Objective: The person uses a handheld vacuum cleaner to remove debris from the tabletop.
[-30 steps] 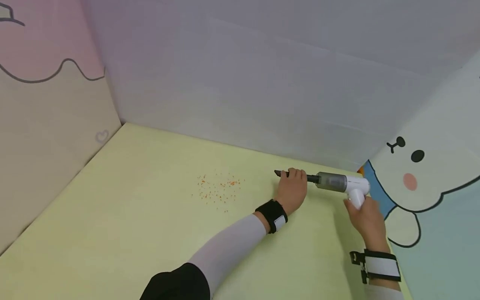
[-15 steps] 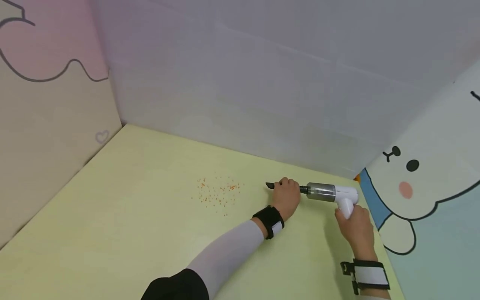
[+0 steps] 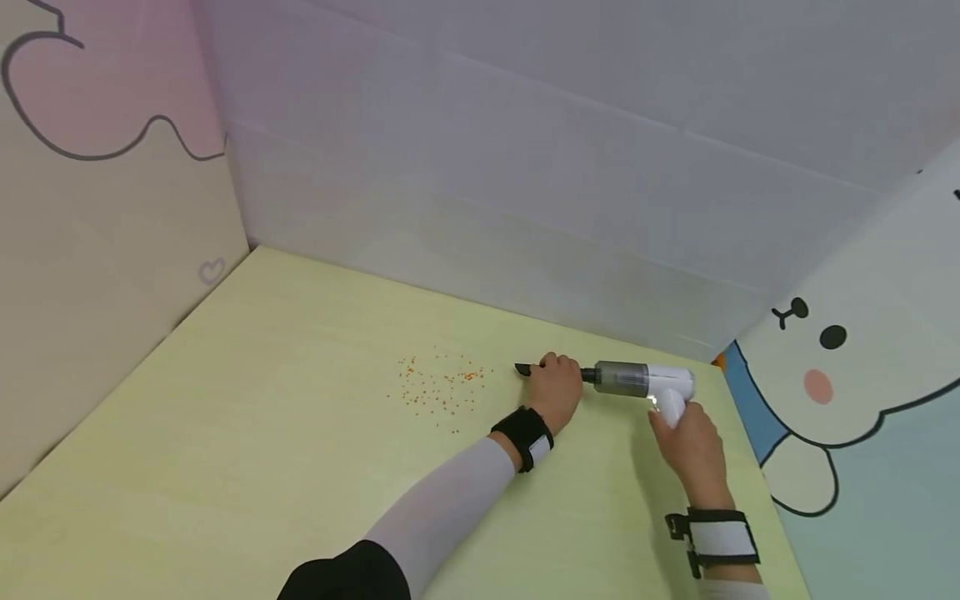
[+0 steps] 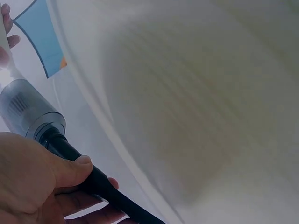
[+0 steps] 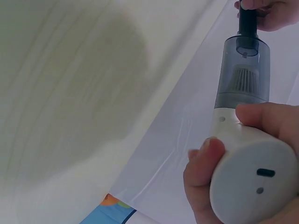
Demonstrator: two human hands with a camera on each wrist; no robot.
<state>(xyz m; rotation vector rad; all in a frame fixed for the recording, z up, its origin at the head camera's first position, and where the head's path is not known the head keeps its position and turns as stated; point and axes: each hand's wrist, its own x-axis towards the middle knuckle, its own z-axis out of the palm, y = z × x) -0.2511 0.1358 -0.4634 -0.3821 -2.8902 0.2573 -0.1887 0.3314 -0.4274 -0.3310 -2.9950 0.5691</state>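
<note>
A white handheld vacuum cleaner [image 3: 670,380] with a smoky clear dust cup [image 3: 621,378] is held level above the table's right part. My right hand [image 3: 691,450] grips its white handle, fingers wrapped round it in the right wrist view. Farther forward, my left hand [image 3: 556,390] holds the black nozzle [image 4: 98,181], thumb on one side and fingers on the other. The nozzle's slanted tip [image 3: 522,369] points left, a short way from the scattered orange crumbs [image 3: 438,383] on the tabletop. A small light glows near the handle in the head view.
The pale yellow table [image 3: 262,433] runs up to a grey-white back wall [image 3: 487,167]. A pink and beige panel [image 3: 112,250] stands along the left edge. On the right is a panel with a cartoon animal face [image 3: 862,375].
Both hands have moved left with the vacuum cleaner, bringing the nozzle tip closer to the crumbs. A small light now shows at the handle. The head view has shifted slightly.
</note>
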